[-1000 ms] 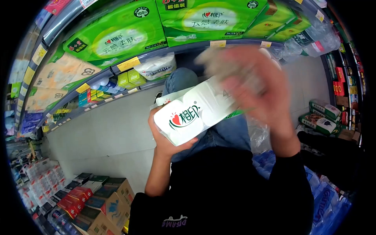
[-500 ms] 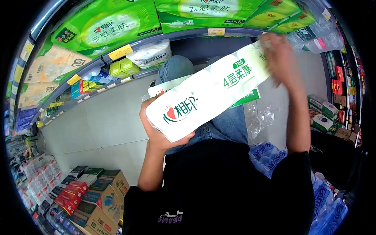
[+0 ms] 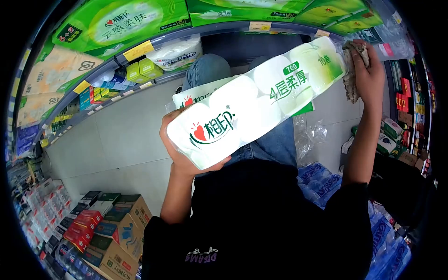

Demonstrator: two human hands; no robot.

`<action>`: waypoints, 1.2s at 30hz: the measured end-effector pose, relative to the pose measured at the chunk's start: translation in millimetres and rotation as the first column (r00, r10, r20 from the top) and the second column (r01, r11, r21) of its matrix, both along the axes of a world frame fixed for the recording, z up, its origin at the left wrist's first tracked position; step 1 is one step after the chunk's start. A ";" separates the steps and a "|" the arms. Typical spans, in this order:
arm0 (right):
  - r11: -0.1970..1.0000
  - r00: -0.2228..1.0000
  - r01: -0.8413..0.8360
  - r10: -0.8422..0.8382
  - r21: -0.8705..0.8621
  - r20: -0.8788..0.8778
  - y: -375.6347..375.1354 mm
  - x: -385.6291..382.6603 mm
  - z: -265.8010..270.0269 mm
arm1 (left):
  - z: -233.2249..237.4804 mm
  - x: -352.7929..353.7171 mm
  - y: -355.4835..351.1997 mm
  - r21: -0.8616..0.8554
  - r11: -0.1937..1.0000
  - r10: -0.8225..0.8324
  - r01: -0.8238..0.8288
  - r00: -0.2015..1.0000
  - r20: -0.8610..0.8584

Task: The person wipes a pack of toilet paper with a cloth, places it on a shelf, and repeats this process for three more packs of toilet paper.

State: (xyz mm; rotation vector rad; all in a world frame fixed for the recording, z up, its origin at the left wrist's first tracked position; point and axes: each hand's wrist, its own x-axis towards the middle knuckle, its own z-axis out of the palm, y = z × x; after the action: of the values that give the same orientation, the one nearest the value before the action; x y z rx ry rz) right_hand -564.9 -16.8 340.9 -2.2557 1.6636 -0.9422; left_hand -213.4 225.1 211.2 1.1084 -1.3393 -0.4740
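Note:
A long white and green pack of toilet paper rolls (image 3: 254, 100) in clear plastic lies slantwise above my lap. Around its lower left end my left hand (image 3: 184, 151) is closed, thumb at the bottom corner. At the pack's upper right end, my right hand (image 3: 371, 74) is closed on a crumpled greyish-brown cloth (image 3: 351, 77), which hangs close beside the plastic. A second pack (image 3: 200, 93) with the same red heart print shows partly behind the first, over my jeans-clad knees.
Ahead, a shelf (image 3: 224, 35) bears large green tissue packs (image 3: 123, 21), with a white roll pack (image 3: 175, 53) below. Cardboard boxes (image 3: 126, 224) stand at lower left. Crumpled clear plastic (image 3: 310, 140) and blue-printed packs (image 3: 322, 184) lie at right.
My right hand has moved right, off the pack's upper end, and the cloth in it now shows clearly. My left hand keeps its hold; the pack has shifted slightly.

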 end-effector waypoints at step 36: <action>0.535 0.531 -0.845 0.839 -0.002 -0.115 165.3 205.7 16.8 | -31.1 12.2 -9.1 0.338 0.905 0.127 0.259 0.595 -0.794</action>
State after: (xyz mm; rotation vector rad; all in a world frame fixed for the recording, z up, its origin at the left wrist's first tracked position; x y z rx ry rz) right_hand -359.2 148.6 357.7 -2.6865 0.3379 -0.5953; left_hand -201.3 216.0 180.1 0.9774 -0.4490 -1.2173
